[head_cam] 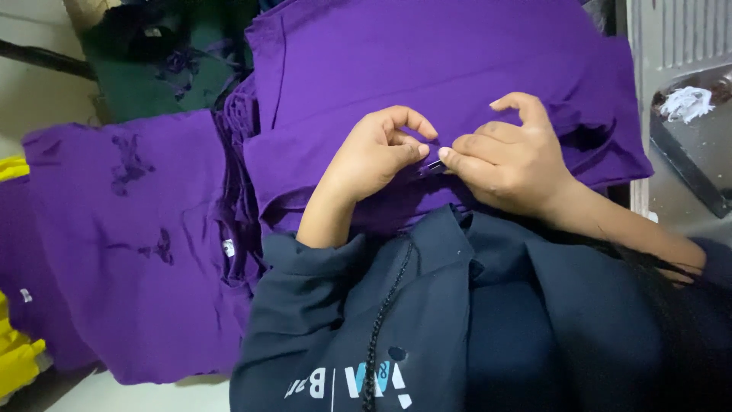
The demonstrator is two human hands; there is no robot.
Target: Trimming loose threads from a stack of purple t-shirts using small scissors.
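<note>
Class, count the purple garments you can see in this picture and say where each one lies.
2 clearly: one purple garment under both hands, another spread flat to its left. More may lie hidden beneath them.

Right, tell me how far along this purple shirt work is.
Looks done: purple shirts lie stacked flat at the left. In hand: the left hand and right hand pinch a small dark tool at the edge of the purple shirt in front. Left: I cannot tell; the green garment lies beyond, untouched.
</note>
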